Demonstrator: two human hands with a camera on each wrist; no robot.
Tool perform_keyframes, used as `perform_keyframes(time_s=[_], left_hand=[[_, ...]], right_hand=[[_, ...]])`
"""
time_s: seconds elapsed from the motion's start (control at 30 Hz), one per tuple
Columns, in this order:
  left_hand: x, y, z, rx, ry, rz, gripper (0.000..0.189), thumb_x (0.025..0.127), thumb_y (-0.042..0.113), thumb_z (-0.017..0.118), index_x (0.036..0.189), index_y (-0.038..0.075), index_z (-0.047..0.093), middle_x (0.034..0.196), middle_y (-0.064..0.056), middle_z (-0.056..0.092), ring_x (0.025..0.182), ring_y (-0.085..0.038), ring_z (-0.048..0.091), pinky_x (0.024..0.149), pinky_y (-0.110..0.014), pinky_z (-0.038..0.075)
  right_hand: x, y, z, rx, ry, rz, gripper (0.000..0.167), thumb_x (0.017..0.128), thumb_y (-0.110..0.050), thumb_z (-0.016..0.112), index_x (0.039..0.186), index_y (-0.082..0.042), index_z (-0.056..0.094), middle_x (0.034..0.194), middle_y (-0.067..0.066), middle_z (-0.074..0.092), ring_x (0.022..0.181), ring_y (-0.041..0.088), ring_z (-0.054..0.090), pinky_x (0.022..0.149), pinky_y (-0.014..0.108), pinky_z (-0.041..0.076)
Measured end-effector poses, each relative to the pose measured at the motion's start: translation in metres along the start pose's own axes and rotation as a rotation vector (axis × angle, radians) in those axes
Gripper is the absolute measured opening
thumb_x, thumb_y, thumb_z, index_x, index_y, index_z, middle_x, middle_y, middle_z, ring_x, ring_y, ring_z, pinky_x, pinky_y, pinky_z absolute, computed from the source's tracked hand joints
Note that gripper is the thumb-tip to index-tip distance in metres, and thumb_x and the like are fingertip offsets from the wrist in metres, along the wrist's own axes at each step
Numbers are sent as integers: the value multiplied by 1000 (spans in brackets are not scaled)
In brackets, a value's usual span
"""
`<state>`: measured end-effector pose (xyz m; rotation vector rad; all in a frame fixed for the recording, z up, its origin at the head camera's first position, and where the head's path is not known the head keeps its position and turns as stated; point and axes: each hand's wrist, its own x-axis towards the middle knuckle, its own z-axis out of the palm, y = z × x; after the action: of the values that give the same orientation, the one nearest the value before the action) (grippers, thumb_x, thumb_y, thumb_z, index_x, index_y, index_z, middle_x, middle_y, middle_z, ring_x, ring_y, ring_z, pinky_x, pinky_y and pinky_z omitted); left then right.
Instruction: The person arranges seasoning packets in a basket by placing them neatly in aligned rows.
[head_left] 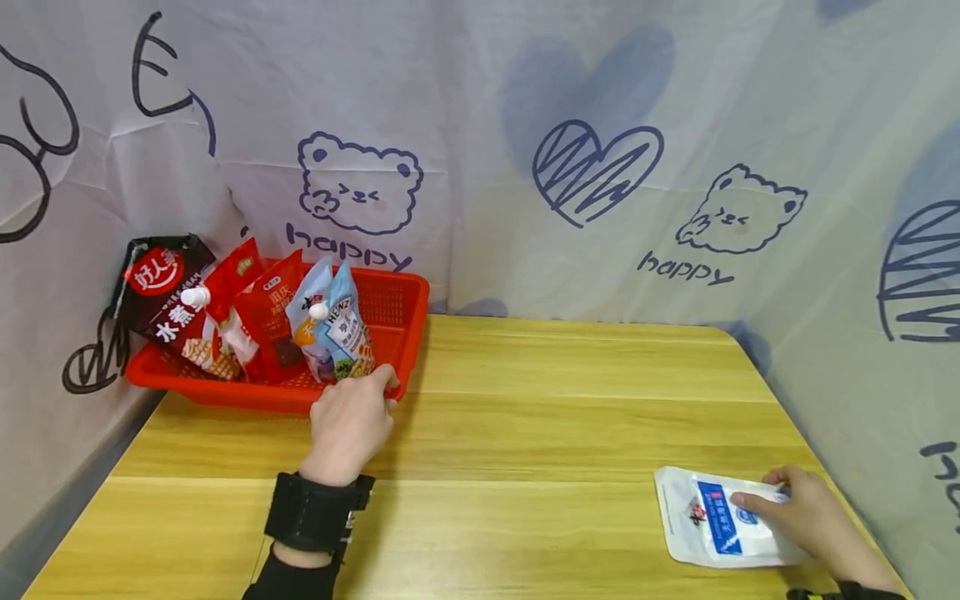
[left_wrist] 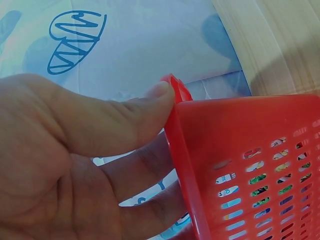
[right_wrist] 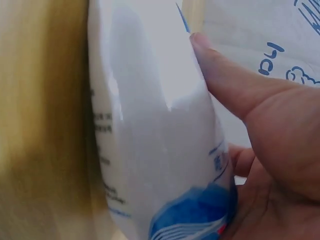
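Observation:
A red plastic basket (head_left: 255, 400) stands at the back left of the wooden table. My left hand (head_left: 351, 425) grips its front right rim; in the left wrist view the thumb (left_wrist: 135, 117) lies over the edge and fingers are under it. Several food pouches stand in the basket: a black packet (head_left: 161, 292), red packets (head_left: 273, 300) and a light blue Heinz pouch (head_left: 345, 325). At the front right, my right hand (head_left: 810, 517) holds a white packet (head_left: 678, 508) with a blue label, thumb on top. In the right wrist view that packet (right_wrist: 150, 110) bulges; some fingers are hidden.
The wooden table (head_left: 510, 433) stretches between the basket and the white packet. A pale printed cloth (head_left: 480, 150) with bears and hearts hangs behind it and along both sides, close to the basket's back.

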<state>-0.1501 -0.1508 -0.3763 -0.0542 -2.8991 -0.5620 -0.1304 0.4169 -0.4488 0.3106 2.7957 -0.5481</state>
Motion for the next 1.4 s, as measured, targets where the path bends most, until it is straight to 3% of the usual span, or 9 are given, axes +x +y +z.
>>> perform_keyframes(time_s=[0.13,0.23,0.33,0.5,0.67,0.87,1.13,1.4], left_hand=[[0,0,0,-1,-2,3,16,91,7,75,106,12,73,79,-13,67,67,-36,62,52,-44,47],[0,0,1,-3,1,4,16,91,8,75,106,13,73,79,-12,67,67,-36,62,52,-44,47],[1,-1,1,-4,3,4,16,90,8,76,106,13,73,79,-12,67,67,-35,61,52,-43,46],[1,-2,1,-3,2,10,16,91,7,75,106,12,73,79,-12,67,64,-35,60,50,-43,46],[1,-2,2,2,8,12,16,91,7,75,106,12,73,79,-13,68,63,-34,60,49,-42,46],[1,-2,2,6,12,15,16,91,7,76,106,11,73,80,-14,69,63,-34,60,50,-42,47],[1,-2,1,10,12,6,16,91,7,76,107,12,73,81,-13,69,64,-34,61,51,-42,47],[1,-2,2,10,-5,-2,16,92,9,76,107,13,73,83,-13,69,65,-34,61,51,-43,47]], right_hand=[[-1,-2,1,-9,15,-55,91,86,-64,76,123,17,58,111,35,61,95,40,56,89,60,50],[-2,-6,0,5,33,-92,81,92,-59,73,120,16,61,103,26,66,89,33,58,81,51,53],[-2,-12,-2,11,83,-140,71,97,-53,69,116,15,64,96,18,68,84,28,59,74,44,52],[-3,-28,-4,-12,198,-202,67,99,-49,68,118,15,64,100,22,66,87,31,58,77,49,51],[-6,-52,-1,-12,305,-253,62,100,-44,70,120,14,63,99,23,57,83,30,51,69,40,43],[-8,-84,6,19,441,-374,47,97,-34,75,116,9,68,99,21,54,81,29,50,66,36,39],[-5,-133,7,98,535,-550,34,94,-24,79,115,2,70,107,17,61,87,27,56,66,31,45],[-2,-181,14,183,583,-671,27,91,-17,82,111,-3,72,108,13,63,91,26,57,68,30,47]])
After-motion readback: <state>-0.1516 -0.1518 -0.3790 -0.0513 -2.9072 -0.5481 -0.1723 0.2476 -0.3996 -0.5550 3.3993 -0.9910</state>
